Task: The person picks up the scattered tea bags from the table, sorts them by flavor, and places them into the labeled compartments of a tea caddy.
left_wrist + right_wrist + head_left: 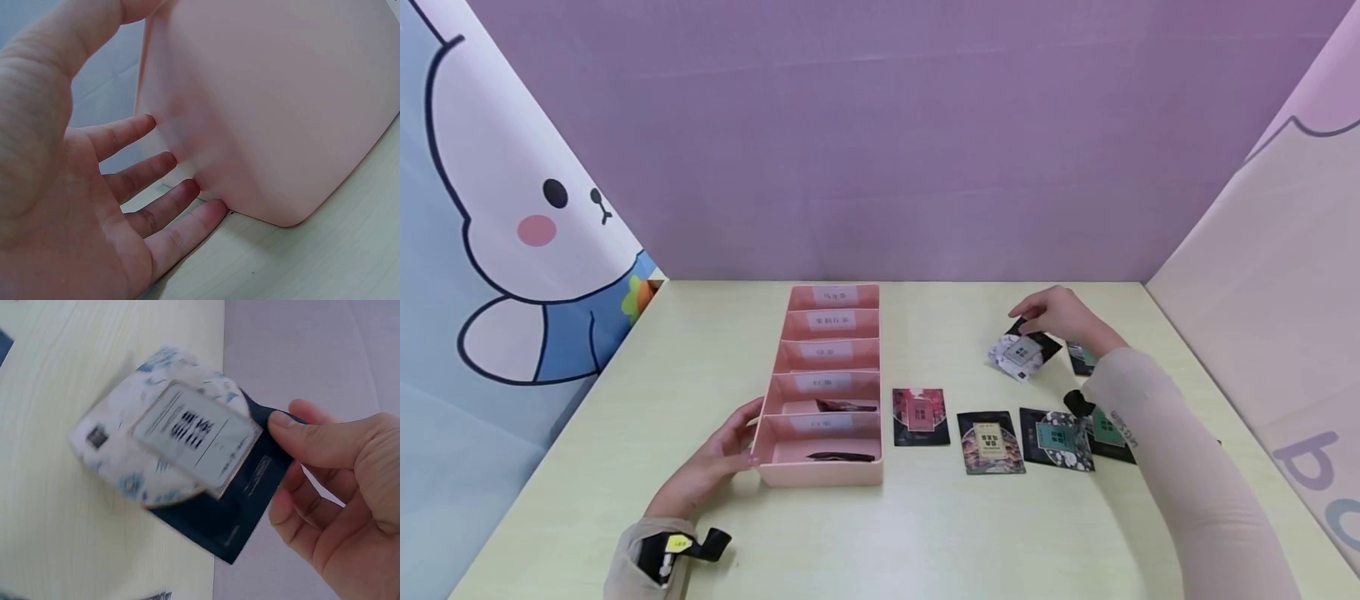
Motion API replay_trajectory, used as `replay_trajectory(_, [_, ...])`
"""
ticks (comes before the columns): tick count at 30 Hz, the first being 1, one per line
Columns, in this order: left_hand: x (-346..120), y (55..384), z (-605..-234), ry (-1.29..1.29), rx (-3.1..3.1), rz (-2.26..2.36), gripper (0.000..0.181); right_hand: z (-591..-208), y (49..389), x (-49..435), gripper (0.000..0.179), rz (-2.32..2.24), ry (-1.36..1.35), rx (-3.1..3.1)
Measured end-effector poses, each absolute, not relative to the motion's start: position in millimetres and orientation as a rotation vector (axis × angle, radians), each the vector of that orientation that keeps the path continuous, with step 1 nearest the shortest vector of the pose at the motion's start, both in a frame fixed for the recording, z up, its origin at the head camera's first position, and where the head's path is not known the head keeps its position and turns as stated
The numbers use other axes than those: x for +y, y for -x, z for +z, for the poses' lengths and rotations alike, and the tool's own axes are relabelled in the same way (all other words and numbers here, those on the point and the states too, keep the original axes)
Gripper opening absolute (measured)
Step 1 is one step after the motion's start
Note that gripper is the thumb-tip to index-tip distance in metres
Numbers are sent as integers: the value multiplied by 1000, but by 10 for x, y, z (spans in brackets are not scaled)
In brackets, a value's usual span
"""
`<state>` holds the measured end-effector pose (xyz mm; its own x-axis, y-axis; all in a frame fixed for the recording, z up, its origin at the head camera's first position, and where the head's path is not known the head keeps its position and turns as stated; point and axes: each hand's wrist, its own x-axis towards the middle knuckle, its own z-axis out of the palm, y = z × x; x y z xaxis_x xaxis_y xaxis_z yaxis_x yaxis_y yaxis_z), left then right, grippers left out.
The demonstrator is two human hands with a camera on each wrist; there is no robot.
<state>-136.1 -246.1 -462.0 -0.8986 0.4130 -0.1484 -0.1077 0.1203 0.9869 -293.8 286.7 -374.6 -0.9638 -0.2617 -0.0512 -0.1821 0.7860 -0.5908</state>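
Between thumb and fingers, my right hand (1060, 312) pinches a black-and-white tea sachet (1021, 353) at one edge, tilted above the table's far right part. In the right wrist view the sachet (187, 444) shows a pale label and blue floral print. My left hand (718, 454) rests against the left side of a pink divided box (820, 475) near its front corner. Its fingers (169, 234) are fairly straight, touching the box's outer wall (269, 106). Dark sachets lie in the two front compartments, one sachet (841, 457) in the nearest.
Right of the box lie a red sachet (921, 417), a brown patterned sachet (991, 442), a teal-labelled sachet (1057, 438) and a green-labelled sachet (1108, 435). Another sachet (1081, 358) is partly behind the right forearm. A purple panel (895, 150) stands behind the table.
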Motion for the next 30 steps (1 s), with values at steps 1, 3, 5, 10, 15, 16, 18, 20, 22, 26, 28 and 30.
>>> replay_trajectory(1, [-2463, 1363, -4620, -295, 2018, 1832, 75, -3734, 2931, 2859, 26, -945, 338, 2844])
replay_trajectory(3, [-2467, 1365, -4623, -294, 2017, 1830, 75, -3715, 2916, 2844, 29, -995, 312, 2836])
replay_trajectory(5, [-2472, 1365, -4627, -298, 2013, 1832, 75, -3707, 2904, 2833, 33, -1056, 282, 2815])
replay_trajectory(10, [-2482, 1364, -4633, -307, 2012, 1831, 77, -3716, 2896, 2810, 45, -1205, 236, 2750])
replay_trajectory(15, [-2479, 1361, -4623, -306, 2019, 1828, 77, -3767, 2896, 2782, 47, -1344, 185, 2659])
replay_trajectory(16, [-2478, 1360, -4620, -306, 2019, 1829, 76, -3782, 2895, 2777, 46, -1383, 172, 2632])
replay_trajectory(18, [-2476, 1358, -4614, -304, 2019, 1829, 76, -3814, 2888, 2759, 43, -1468, 151, 2577])
replay_trajectory(20, [-2474, 1355, -4607, -299, 2025, 1825, 76, -3848, 2880, 2737, 41, -1548, 145, 2534])
replay_trajectory(22, [-2473, 1354, -4605, -293, 2027, 1822, 76, -3879, 2871, 2712, 37, -1615, 137, 2501])
replay_trajectory(26, [-2467, 1353, -4604, -280, 2031, 1810, 76, -3895, 2838, 2651, 29, -1751, 139, 2407])
replay_trajectory(28, [-2466, 1353, -4604, -278, 2034, 1806, 76, -3889, 2821, 2625, 24, -1822, 143, 2339])
replay_trajectory(30, [-2469, 1353, -4608, -284, 2034, 1807, 75, -3876, 2802, 2597, 19, -1887, 156, 2279])
